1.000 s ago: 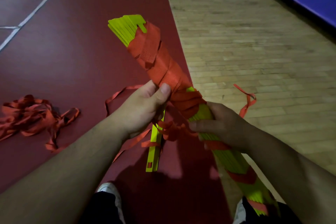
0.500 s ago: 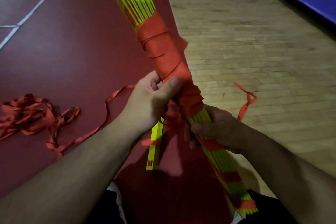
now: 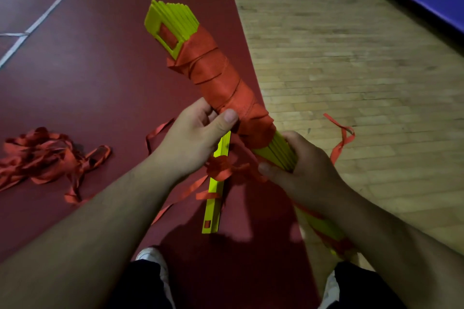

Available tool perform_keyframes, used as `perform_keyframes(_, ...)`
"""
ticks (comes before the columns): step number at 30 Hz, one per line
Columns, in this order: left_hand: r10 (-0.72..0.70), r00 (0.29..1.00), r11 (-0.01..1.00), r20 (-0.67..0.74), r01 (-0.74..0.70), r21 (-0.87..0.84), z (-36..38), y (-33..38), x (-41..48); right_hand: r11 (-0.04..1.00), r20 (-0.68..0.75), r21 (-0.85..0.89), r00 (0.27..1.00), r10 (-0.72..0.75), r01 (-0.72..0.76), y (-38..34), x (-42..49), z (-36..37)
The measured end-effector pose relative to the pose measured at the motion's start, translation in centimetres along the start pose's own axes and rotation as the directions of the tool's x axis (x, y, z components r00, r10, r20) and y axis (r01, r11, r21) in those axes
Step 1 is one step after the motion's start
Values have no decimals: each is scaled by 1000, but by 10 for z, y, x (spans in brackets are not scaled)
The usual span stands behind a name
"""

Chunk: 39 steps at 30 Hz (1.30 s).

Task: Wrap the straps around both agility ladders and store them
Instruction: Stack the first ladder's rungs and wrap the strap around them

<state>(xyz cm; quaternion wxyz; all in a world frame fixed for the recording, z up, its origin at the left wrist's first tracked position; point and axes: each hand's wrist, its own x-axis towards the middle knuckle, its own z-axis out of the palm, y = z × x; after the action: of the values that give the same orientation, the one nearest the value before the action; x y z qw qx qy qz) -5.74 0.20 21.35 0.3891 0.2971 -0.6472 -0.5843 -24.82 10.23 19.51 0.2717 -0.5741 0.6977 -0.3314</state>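
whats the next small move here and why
Probably pass the loose strap another turn round the rung bundle, just below the wrapped part: the left hand pinches the wrap's lower edge, and the right hand grips yellow rungs that are bare.

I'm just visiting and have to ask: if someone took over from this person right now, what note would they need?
Left hand grips the ladder bundle at the lower edge of its red strap wrapping.
Right hand grips the bundle just below, on bare yellow rungs.
A loose rung dangles by strap between the hands.
Done: upper part wrapped.
Left: wrap the rest, take in the loose rung, store it.
A heap of red strap lies unwrapped on the floor, left.
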Motion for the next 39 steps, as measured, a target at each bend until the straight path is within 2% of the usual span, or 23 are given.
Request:
perform_keyframes(4,-88,991,996,-105,89,10,-1,-11,0,992,22,122,1000,22,-24,-2,3,0)
perform_keyframes(6,-146,985,989,-86,144,-30,3,-14,-1,966,80,252,996,35,-55,-6,3,1)
perform_keyframes(8,-178,984,975,-4,176,-134,5,-16,-2,878,209,453,976,66,-156,-10,2,-1)
perform_keyframes(10,-200,975,938,97,219,-268,6,-15,-4,740,397,599,916,55,-305,-14,-2,-6)
perform_keyframes(12,-188,967,927,170,232,-296,3,-17,-5,676,518,618,855,34,-401,-14,-3,-8)
perform_keyframes(15,-125,981,969,148,152,-195,0,-19,-6,608,575,628,816,58,-485,-12,-1,-7)
perform_keyframes(19,-88,984,994,155,96,-46,-5,-9,-5,629,550,627,833,61,-460,-13,5,-10)
perform_keyframes(21,-64,992,997,109,60,45,-4,-4,-4,648,527,634,849,37,-422,-13,8,-12)
perform_keyframes(23,-62,997,998,55,63,-19,1,-5,-4,650,525,634,850,37,-419,-12,9,-12)
perform_keyframes(25,-111,992,985,59,118,-129,5,-9,-5,631,585,607,809,58,-484,-12,4,-11)
perform_keyframes(27,-152,978,964,142,178,-197,6,-12,-8,578,659,587,749,66,-567,-16,-2,-11)
perform_keyframes(29,-139,971,940,196,192,-282,2,-14,-9,528,674,598,735,77,-603,-26,5,-9)
perform_keyframes(30,-131,968,924,213,197,-329,2,-12,-8,550,669,584,738,91,-597,-27,5,-12)
perform_keyframes(32,-131,975,921,180,187,-343,8,-7,-7,659,679,506,728,93,-556,-21,4,-17)
perform_keyframes(33,-132,984,921,123,168,-351,12,-3,-7,680,669,498,738,93,-538,-20,4,-17)
perform_keyframes(35,-157,987,919,-18,139,-368,23,8,-9,644,609,553,784,119,-528,-18,8,-15)
perform_keyframes(36,-157,986,927,-57,128,-352,27,13,-9,677,576,564,813,86,-472,-15,7,-15)
perform_keyframes(37,-161,983,935,-90,122,-333,30,16,-8,758,533,532,845,47,-378,-11,5,-14)
perform_keyframes(39,-187,970,941,-153,132,-313,30,14,-7,926,424,331,905,26,-182,-11,7,-6)
